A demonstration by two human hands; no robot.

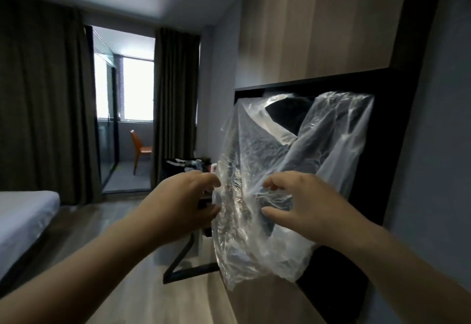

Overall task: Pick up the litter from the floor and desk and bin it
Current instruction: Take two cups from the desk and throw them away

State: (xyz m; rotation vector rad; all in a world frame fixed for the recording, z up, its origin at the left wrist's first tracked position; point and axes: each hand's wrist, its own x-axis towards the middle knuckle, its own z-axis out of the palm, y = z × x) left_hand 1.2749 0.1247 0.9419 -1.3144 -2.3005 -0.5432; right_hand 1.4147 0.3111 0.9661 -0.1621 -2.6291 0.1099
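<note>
Evidently the person is readying a crumpled, clear thin plastic bag [288, 183], held up at chest height in front of the dark wall-mounted panel [377, 176]. The left hand [183, 204] pinches the bag's left edge between thumb and fingers; the right hand [303, 206] has curled fingers narrowly spread, thumb and fingertips on the film, whether gripping I cannot tell. No litter is visible yet, so this looks like the preparing step: next, the mouth must be found and pulled open. Open wooden floor [107, 221] lies left, between the white bed [23, 211] and the black-legged desk [188, 255], which stands just behind the bag
</note>
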